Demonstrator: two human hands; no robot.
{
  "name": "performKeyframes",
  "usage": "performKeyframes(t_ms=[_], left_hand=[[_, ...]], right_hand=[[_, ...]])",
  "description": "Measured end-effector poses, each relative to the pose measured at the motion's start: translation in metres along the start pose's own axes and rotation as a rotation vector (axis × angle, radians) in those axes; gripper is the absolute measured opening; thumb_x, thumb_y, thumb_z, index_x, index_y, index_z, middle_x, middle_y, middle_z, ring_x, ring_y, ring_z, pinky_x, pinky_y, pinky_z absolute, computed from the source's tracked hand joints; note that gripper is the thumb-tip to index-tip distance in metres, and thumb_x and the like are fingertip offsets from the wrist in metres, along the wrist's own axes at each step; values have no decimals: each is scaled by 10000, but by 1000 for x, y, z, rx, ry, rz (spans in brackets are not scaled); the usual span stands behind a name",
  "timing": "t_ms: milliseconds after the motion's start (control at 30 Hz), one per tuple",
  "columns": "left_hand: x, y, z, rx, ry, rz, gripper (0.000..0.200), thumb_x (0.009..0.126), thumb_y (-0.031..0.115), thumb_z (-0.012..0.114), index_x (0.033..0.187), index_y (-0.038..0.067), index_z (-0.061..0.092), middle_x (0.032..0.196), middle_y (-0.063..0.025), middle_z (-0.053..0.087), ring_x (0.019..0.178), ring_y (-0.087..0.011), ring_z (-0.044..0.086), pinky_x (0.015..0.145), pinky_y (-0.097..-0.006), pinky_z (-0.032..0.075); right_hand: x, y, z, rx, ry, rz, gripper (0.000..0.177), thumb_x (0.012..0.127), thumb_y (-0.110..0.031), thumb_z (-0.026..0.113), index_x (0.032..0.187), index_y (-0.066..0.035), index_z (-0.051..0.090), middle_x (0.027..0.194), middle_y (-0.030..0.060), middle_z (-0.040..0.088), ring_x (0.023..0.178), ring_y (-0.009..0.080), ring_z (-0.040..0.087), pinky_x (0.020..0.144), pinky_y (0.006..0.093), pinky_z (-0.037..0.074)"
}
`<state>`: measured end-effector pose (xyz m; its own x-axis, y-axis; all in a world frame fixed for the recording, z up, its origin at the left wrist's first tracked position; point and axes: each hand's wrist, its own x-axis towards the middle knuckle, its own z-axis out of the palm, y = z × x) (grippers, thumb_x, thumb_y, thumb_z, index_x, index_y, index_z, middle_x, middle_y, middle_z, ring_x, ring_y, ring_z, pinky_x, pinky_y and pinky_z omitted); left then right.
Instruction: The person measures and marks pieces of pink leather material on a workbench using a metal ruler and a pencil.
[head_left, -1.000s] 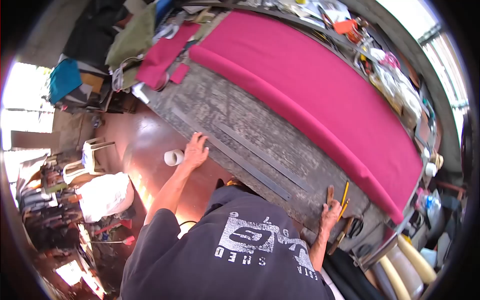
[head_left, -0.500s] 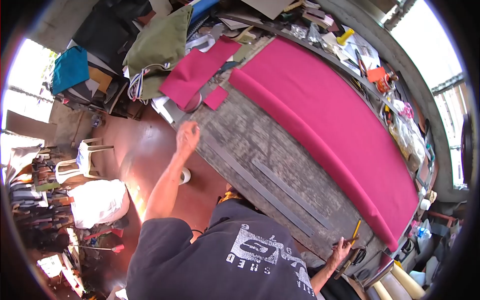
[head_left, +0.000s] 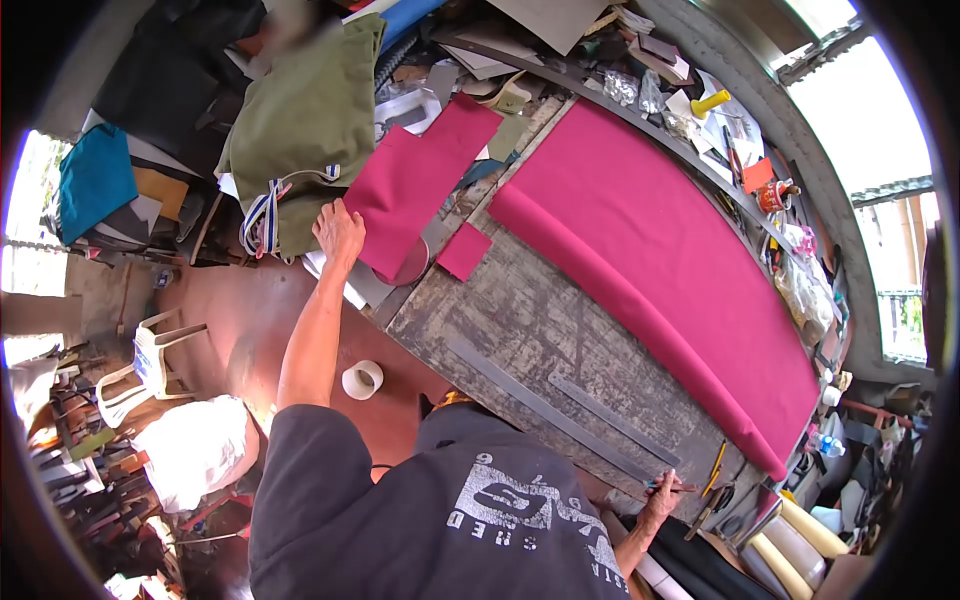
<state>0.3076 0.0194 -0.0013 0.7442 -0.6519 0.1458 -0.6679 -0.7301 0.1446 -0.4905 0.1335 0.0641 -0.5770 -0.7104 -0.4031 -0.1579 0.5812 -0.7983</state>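
My left hand (head_left: pixel 338 236) is at the near left corner of a loose pink fabric piece (head_left: pixel 415 185), its fingers bent and closed on the edge. A small pink square (head_left: pixel 465 251) lies beside that piece. My right hand (head_left: pixel 660 497) is at the table's lower right end, closed round a thin pen-like tool (head_left: pixel 684 487). Close to it is a yellow pencil (head_left: pixel 715 468), apart from the fingers. Two grey strips (head_left: pixel 545 410) lie on the worn table (head_left: pixel 520 315). A large pink sheet (head_left: pixel 660 270) with a rolled near edge covers the far side.
Green cloth (head_left: pixel 305 120) with striped cords is piled at the upper left. Tools, bags and a yellow object (head_left: pixel 710 103) crowd the far edge. A white roll (head_left: pixel 362 380) and a white chair (head_left: pixel 150 365) are on the floor at the left.
My left hand has moved up and left to the loose pink piece. My right hand has shifted left, away from the yellow pencil. The view has turned slightly.
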Motion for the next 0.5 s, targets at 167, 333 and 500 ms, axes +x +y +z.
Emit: performKeyframes(t_ms=[167, 333, 500], left_hand=[[-5, -5, 0, 29, 66, 68, 407, 880, 240, 612, 1215, 10, 580, 1166, -174, 577, 1072, -359, 578, 961, -527, 397], [-10, -4, -2, 23, 76, 80, 391, 882, 222, 606, 1214, 17, 591, 1160, -157, 580, 1066, -350, 576, 960, -512, 394], [-12, -7, -3, -36, 158, 139, 356, 842, 182, 667, 1169, 52, 620, 1135, -140, 580, 1076, -342, 558, 949, -505, 391]], right_hand=[[-12, -5, 28, -2, -14, 10, 289, 943, -371, 673, 976, -98, 583, 706, -3, 545, 520, 75, 490, 434, 206, 395], [-4, -17, 45, -77, -86, -41, 323, 945, -380, 667, 996, -73, 582, 748, 20, 591, 546, 87, 512, 460, 224, 422], [4, -22, 50, -57, -100, -86, 315, 956, -365, 654, 1005, -62, 581, 741, 24, 596, 533, 94, 512, 462, 229, 427]])
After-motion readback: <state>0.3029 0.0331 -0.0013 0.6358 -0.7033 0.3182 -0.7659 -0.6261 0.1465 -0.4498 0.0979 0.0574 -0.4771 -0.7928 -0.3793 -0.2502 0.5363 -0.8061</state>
